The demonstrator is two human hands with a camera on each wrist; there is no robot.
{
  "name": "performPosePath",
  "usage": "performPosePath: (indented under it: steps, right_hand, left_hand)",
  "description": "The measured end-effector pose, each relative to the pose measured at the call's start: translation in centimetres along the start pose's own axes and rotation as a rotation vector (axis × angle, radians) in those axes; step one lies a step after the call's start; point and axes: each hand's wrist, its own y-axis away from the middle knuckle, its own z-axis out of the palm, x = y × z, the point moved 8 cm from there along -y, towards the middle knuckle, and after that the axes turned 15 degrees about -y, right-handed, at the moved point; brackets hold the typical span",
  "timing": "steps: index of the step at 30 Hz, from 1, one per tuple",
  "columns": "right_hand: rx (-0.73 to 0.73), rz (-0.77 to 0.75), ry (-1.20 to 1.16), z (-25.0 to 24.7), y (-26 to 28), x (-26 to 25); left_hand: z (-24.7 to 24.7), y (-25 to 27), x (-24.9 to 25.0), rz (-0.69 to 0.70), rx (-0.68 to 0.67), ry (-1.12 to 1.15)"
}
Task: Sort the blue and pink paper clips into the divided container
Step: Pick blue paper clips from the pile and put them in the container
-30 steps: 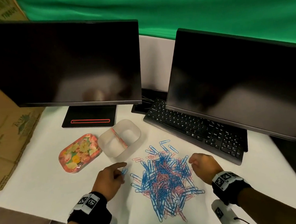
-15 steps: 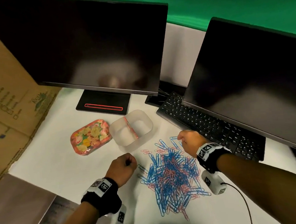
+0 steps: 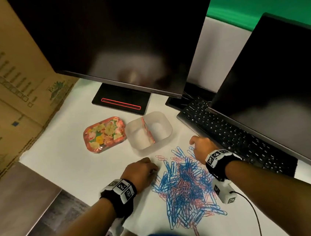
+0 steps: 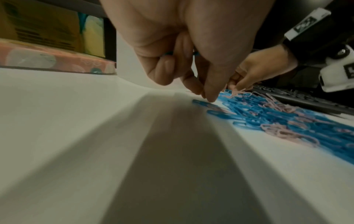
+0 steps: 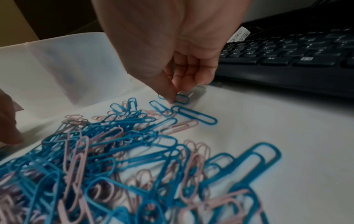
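Observation:
A heap of blue and pink paper clips (image 3: 187, 187) lies on the white desk in front of me. Behind it stands the translucent divided container (image 3: 165, 117) with a pink partition; I see no clips in either half. My left hand (image 3: 150, 169) is at the heap's left edge. Its curled fingers (image 4: 162, 71) hold something blue against the palm while the thumb tip touches a blue clip (image 4: 201, 103) on the desk. My right hand (image 5: 174, 97) is at the heap's far edge by the keyboard, pinching a single blue clip (image 5: 182, 99) that lies on the desk.
A floral tray (image 3: 104, 135) lies left of the container. A black keyboard (image 3: 229, 135) runs close along the right, under the right monitor (image 3: 281, 85). The left monitor (image 3: 113, 35) and its stand (image 3: 122, 102) are behind. A cardboard box (image 3: 3, 85) walls the left.
My left hand curled up and came back from near the container to the heap's left edge. My right hand moved from the heap's right side to its far edge by the keyboard.

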Motion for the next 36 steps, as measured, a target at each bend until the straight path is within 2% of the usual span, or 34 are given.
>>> performPosePath:
  steps: [6,11,13,19,23,25,26,30,33,36]
  right_hand:
    - [0.005,-0.006,-0.062,-0.2,0.4,0.4]
    - [0.111,-0.065,-0.360,-2.6,1.9,1.8]
    - [0.146,-0.011,-0.523,-3.0,2.8,3.4]
    - [0.093,0.204,-1.094,-0.8,4.9,8.0]
    - [0.063,0.319,-1.258,0.1,5.8,8.8]
    - [0.091,0.336,-1.172,0.0,5.6,9.1]
    - [0.103,0.316,-1.054,-0.1,5.3,9.1]
    - [0.076,0.159,-0.426,-1.2,4.5,6.6]
    - [0.028,0.077,-0.297,-0.8,3.9,4.8]
    - [0.021,0.051,-0.200,-0.4,3.6,4.1]
  left_hand:
    - [0.2,-1.5,0.5,-0.003,-0.071,-0.104]
    - [0.7,-1.5,-0.1,-0.037,-0.076,-0.107]
    - [0.4,-1.3,-0.4,-0.057,-0.034,-0.040]
    - [-1.0,-0.8,-2.3,-0.167,0.118,0.266]
    - [-1.5,-0.4,-2.4,-0.213,0.128,0.377]
    - [-1.8,-0.3,-2.2,-0.222,0.113,0.455]
    - [-1.7,-0.2,-2.2,-0.243,0.087,0.542]
    - [-1.7,0.2,-1.6,-0.372,-0.008,1.062]
    - [-2.5,0.4,-1.2,-0.379,-0.029,1.317]
    - [-3.5,0.6,-0.9,-0.345,-0.045,1.432]
